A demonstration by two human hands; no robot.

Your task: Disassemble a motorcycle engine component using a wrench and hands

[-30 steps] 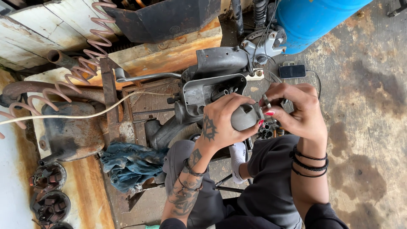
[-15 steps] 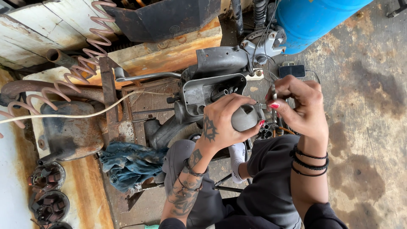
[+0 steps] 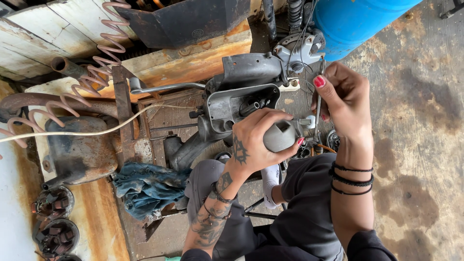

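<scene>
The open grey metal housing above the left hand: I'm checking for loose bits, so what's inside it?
Inside the grey housing a dark tube-like part shows near its right side. The lower edge is covered by the left hand gripping a rounded grey part.

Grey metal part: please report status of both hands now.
Left hand grips grey metal part. Right hand holds thin metal tool at the part's end. Engine casing close behind, nothing blocking.

Two hands [image 3: 256, 140], two stators [image 3: 53, 203], one rag [image 3: 145, 186]
</scene>
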